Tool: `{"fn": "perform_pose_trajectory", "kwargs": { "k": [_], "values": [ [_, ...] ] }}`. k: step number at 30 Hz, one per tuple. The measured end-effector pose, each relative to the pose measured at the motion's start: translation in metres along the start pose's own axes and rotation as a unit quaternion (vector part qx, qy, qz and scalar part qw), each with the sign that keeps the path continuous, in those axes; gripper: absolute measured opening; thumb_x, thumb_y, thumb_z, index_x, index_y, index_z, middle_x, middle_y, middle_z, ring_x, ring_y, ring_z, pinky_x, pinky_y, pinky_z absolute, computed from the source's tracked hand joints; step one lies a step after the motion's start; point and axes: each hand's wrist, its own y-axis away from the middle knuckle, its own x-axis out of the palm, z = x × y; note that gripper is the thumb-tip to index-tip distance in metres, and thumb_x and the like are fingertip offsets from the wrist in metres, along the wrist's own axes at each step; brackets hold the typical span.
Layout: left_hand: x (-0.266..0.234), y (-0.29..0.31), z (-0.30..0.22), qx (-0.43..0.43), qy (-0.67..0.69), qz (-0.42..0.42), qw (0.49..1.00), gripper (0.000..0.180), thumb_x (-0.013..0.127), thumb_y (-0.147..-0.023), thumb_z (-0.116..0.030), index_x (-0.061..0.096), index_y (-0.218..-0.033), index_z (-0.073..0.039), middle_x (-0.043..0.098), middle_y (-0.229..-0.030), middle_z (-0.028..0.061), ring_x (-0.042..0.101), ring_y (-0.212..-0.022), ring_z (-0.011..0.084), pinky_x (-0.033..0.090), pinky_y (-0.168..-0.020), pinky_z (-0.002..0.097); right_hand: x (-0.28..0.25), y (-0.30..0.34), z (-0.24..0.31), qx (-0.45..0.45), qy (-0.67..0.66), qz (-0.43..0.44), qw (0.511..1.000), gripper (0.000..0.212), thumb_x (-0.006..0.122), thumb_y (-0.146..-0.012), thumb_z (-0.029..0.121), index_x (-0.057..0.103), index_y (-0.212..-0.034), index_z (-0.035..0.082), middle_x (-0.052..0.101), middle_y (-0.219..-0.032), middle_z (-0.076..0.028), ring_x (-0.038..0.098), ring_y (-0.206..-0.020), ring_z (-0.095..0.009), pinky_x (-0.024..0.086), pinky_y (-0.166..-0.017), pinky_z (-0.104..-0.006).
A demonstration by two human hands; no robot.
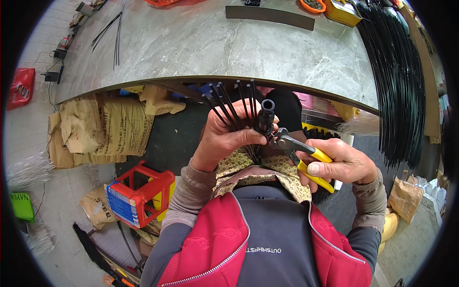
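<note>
My left hand (221,137) is closed around a bunch of thin black rods (230,107), whose ends fan out above my fingers. Its thumb presses against an upright hollow black fitting (266,117) with a round opening at the top. A pair of pliers (321,155) with yellow handles is gripped in my right hand (345,160). The dark jaws of the pliers meet the lower part of the fitting, beside my left fingertips; what exactly they bite on is too small to tell. Both hands are above my lap, just before the table edge.
A grey marble-patterned table (191,43) spans the far side, with a dark curved strip (270,18) on it. Long black rods (399,86) hang over its right end. A red stool (143,191) and brown paper sacks (114,126) stand at left.
</note>
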Motion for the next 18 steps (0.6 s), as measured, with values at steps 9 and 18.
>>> {"fn": "perform_pose_trajectory", "kwargs": {
  "k": [9, 18],
  "values": [
    [-0.001, -0.003, -0.002, -0.018, -0.006, 0.014, 1.0, 0.033, 0.084, -0.075, -0.008, 0.069, -0.103, 0.005, 0.066, -0.096, 0.0133, 0.068, -0.09, 0.021, 0.057, -0.079, 0.0333, -0.002, 0.003, 0.007, 0.018, -0.009, 0.004, 1.0, 0.033, 0.056, -0.103, 0.027, 0.055, -0.113, -0.004, 0.068, -0.087, -0.009, 0.067, -0.072, -0.013, 0.053, -0.063, -0.0259],
    [-0.001, -0.005, -0.002, -0.018, -0.027, 0.015, 0.999, 0.034, 0.084, -0.072, -0.003, 0.07, -0.102, 0.005, 0.067, -0.096, 0.0128, 0.069, -0.091, 0.0219, 0.057, -0.08, 0.0334, -0.003, 0.0, 0.003, 0.017, 0.018, -0.008, 1.0, 0.027, 0.059, -0.1, 0.025, 0.051, -0.108, 0.0, 0.064, -0.078, -0.007, 0.062, -0.061, -0.011, 0.05, -0.052, -0.0245]
  ]
}}
